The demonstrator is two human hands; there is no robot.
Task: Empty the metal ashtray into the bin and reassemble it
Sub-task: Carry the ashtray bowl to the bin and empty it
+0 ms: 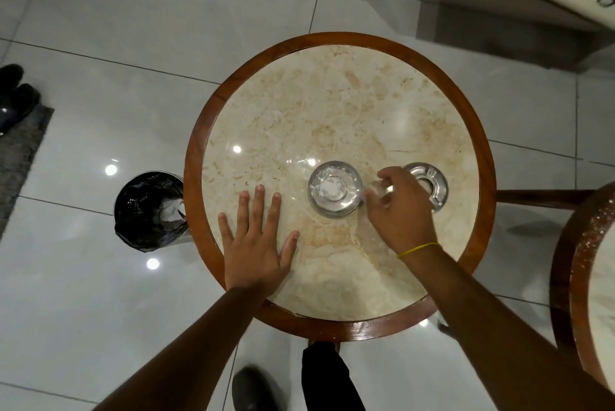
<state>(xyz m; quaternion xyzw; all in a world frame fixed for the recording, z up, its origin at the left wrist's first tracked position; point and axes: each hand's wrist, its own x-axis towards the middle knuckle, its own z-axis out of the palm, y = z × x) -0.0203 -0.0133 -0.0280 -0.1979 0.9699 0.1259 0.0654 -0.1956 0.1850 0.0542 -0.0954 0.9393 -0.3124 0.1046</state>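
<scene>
The metal ashtray is in two parts on the round marble table [332, 111]. Its bowl [335, 189], holding pale ash, sits near the table's middle right. Its ring-shaped lid [432, 184] lies to the right, partly hidden behind my right hand [399, 207]. That hand hovers between the two parts, fingers curled and loosely apart, fingertips close to the bowl's right rim; no grip on either part shows. My left hand [258, 244] lies flat on the marble, fingers spread, left of the bowl. The bin [149, 207], lined with a black bag, stands on the floor left of the table.
The table has a raised brown wooden rim [193, 157]. A second round table [579, 264] stands close at the right edge. A grey rug [20, 157] and dark shoes [16, 97] lie at far left. My own shoe [253, 387] is below the table on white tiles.
</scene>
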